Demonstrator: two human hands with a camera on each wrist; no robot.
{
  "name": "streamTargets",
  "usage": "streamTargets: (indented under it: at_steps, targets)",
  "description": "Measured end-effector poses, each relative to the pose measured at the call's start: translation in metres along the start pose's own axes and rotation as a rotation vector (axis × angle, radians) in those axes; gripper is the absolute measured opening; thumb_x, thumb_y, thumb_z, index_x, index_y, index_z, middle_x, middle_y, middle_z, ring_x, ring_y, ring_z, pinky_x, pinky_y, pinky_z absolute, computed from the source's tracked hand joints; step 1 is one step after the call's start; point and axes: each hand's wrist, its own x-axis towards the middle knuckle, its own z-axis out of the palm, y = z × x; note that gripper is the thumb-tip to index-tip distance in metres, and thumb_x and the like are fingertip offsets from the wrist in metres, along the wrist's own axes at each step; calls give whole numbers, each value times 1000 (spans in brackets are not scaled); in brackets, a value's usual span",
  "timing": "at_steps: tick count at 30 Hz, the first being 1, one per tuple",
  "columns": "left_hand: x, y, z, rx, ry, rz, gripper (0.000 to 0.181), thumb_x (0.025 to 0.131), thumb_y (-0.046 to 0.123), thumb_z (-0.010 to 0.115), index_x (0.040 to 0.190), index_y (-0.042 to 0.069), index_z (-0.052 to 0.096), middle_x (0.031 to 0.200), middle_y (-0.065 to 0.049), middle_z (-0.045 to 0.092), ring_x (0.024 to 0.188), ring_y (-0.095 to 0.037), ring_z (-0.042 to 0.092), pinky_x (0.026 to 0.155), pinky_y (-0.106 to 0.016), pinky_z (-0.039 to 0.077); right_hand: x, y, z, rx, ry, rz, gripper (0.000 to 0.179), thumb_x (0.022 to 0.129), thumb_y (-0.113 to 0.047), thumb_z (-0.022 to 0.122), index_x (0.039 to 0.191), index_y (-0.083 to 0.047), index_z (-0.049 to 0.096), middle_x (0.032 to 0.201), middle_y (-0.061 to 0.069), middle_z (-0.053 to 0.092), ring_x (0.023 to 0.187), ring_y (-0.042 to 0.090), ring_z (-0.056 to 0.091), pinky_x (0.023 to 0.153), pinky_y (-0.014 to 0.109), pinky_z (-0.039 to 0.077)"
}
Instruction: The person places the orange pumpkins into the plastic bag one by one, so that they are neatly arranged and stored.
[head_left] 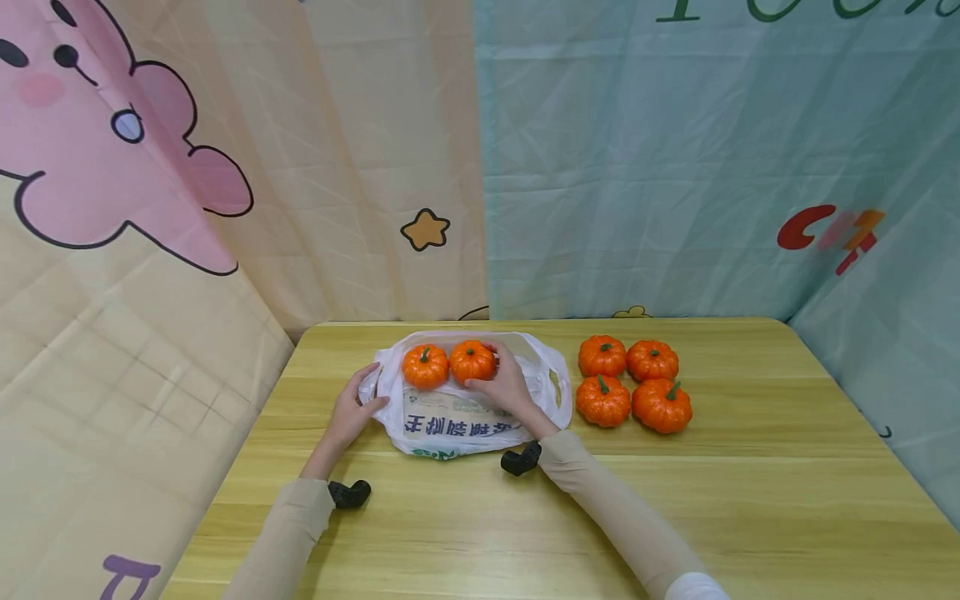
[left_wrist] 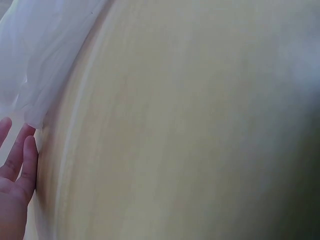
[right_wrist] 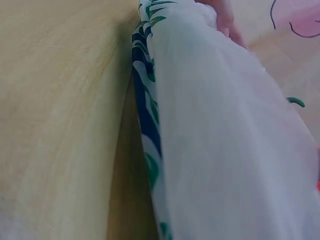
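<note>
A white plastic bag (head_left: 390, 408) with printed lettering lies on the table, a small orange pumpkin (head_left: 425, 367) with a green stem at its left inside. My right hand (head_left: 510, 387) holds a second orange pumpkin (head_left: 471, 362) beside it, fingers on its right side. At the bag's left edge is my left hand (head_left: 351, 414), thumb and fingers spread apart. In the left wrist view its extended fingers (left_wrist: 30, 160) touch the bag's edge. The right wrist view shows the bag's white side (right_wrist: 210, 125); the right hand itself is hidden there.
Right of the bag, several more orange pumpkins (head_left: 603, 402) stand in a close cluster on the wooden table (head_left: 750, 483). Patterned cloth curtains (head_left: 637, 167) hang behind the table and at its sides. Black wrist devices (head_left: 349, 495) sit at both cuffs.
</note>
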Motion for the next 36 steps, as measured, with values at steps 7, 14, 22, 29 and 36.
streamTargets:
  at_steps: [7, 14, 22, 29, 36]
  targets:
    - [-2, 8, -1, -11, -20, -22, 64, 88, 2, 62, 146, 3, 34, 155, -22, 26, 142, -37, 28, 116, -51, 27, -1, 4, 2, -27, -6, 8, 70, 75, -13, 80, 135, -2, 45, 135, 20, 50, 126, 35, 49, 107, 49, 42]
    - [-2, 1, 1, 4, 3, 25, 63, 88, 6, 62, 146, 6, 36, 155, -21, 27, 143, -38, 26, 117, -52, 23, -1, 5, 5, -20, -4, 13, 70, 75, -15, 80, 135, -3, 45, 135, 19, 50, 125, 34, 49, 107, 49, 42]
    - [2, -5, 0, 19, 13, 30, 64, 87, 7, 62, 146, 7, 36, 155, -21, 28, 142, -37, 28, 116, -53, 25, 0, 7, 6, -43, 4, 10, 70, 75, -18, 80, 135, -5, 45, 135, 17, 51, 125, 33, 50, 106, 49, 43]
    - [4, -5, 0, 3, 13, 35, 64, 87, 6, 62, 146, 7, 36, 155, -20, 27, 142, -37, 27, 117, -53, 24, 0, 8, 9, -71, 25, 2, 70, 76, -21, 80, 135, -7, 44, 136, 15, 51, 124, 31, 50, 106, 47, 43]
    - [0, -3, 1, 6, 8, 31, 64, 89, 6, 62, 146, 6, 35, 155, -21, 28, 141, -38, 30, 116, -53, 26, -6, 7, 15, -110, 58, -6, 72, 75, -23, 80, 135, -5, 44, 136, 15, 50, 126, 31, 49, 109, 46, 40]
